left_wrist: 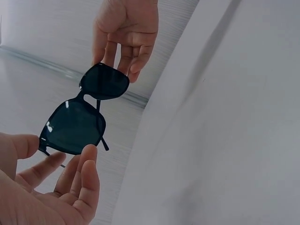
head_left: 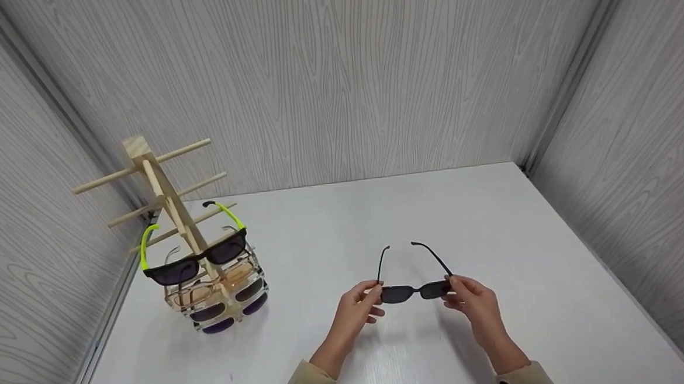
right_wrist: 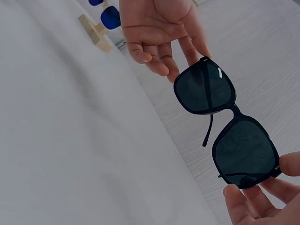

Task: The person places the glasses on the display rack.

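Black sunglasses [head_left: 398,294] with dark lenses are held above the white table, temples unfolded and pointing away from the person. My left hand [head_left: 357,308] pinches the left end of the frame between thumb and fingers. At the other end, my right hand [head_left: 478,308] pinches the right hinge area in the same way. In the left wrist view the dark lens [left_wrist: 77,126] shows between the left hand [left_wrist: 51,187] and the right hand [left_wrist: 127,37]. Both lenses [right_wrist: 246,152] also show in the right wrist view, and part of the temples is seen through them.
A wooden display rack [head_left: 169,192] with crossbars stands at the left of the table [head_left: 344,227]. Black sunglasses with neon-yellow temples [head_left: 173,272] hang on it, above several other pairs [head_left: 208,312]. Its upper bars [head_left: 184,150] carry no glasses. Grey wood-grain panels [head_left: 325,87] enclose the back and sides.
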A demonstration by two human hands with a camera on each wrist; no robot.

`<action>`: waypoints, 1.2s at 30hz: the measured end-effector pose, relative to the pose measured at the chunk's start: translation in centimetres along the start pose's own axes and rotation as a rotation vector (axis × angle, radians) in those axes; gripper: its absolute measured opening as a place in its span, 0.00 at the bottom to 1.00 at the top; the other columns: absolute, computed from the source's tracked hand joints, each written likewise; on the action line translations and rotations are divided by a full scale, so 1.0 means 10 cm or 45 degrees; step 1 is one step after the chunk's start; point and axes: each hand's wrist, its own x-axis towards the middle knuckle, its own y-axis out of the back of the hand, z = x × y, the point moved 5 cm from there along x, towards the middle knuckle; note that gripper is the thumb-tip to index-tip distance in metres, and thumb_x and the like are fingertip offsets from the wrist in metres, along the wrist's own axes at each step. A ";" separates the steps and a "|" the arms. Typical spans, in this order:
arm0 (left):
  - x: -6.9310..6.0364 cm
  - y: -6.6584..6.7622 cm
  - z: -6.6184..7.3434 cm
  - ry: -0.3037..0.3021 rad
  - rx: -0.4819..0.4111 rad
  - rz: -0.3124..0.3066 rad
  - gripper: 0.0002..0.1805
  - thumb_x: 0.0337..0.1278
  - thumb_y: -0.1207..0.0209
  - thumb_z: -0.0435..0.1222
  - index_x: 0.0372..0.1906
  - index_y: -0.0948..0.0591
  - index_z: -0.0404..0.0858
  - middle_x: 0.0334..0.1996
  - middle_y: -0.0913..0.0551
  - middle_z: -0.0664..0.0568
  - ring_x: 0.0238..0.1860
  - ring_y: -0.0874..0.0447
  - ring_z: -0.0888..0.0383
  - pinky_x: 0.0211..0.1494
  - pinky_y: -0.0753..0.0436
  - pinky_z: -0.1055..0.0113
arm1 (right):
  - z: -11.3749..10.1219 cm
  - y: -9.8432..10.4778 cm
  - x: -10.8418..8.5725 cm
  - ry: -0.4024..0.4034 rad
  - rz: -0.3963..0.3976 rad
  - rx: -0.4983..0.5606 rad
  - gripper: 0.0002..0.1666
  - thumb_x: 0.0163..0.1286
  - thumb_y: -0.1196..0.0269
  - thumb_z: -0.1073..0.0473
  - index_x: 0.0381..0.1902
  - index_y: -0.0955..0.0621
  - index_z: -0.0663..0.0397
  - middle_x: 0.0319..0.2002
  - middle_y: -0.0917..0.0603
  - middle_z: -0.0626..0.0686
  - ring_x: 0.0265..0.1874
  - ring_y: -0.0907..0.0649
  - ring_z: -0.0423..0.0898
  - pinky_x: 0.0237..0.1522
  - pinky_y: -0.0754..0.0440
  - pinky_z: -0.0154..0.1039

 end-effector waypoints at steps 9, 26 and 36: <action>-0.06 0.11 0.05 -0.048 0.001 0.009 0.17 0.66 0.48 0.39 0.54 0.23 0.35 0.29 0.22 0.51 0.37 0.19 0.38 0.39 0.21 0.52 | -0.05 -0.11 -0.02 0.089 -0.042 0.050 0.20 0.65 0.38 0.56 0.47 0.21 0.69 0.38 0.19 0.59 0.34 0.17 0.52 0.37 0.18 0.41; -0.02 0.32 -0.03 -0.116 0.059 0.075 0.20 0.64 0.46 0.46 0.55 0.23 0.41 0.31 0.22 0.50 0.35 0.17 0.47 0.37 0.20 0.62 | -0.25 -0.33 -0.03 0.139 -0.129 0.065 0.19 0.66 0.39 0.57 0.47 0.21 0.68 0.39 0.19 0.62 0.35 0.17 0.54 0.38 0.18 0.42; -0.28 0.43 0.37 -0.162 0.112 0.106 0.16 0.66 0.47 0.37 0.53 0.23 0.35 0.30 0.23 0.51 0.35 0.18 0.46 0.40 0.22 0.51 | -0.36 -0.50 -0.07 0.144 -0.230 0.125 0.20 0.66 0.39 0.58 0.48 0.21 0.69 0.39 0.19 0.61 0.37 0.17 0.56 0.39 0.19 0.43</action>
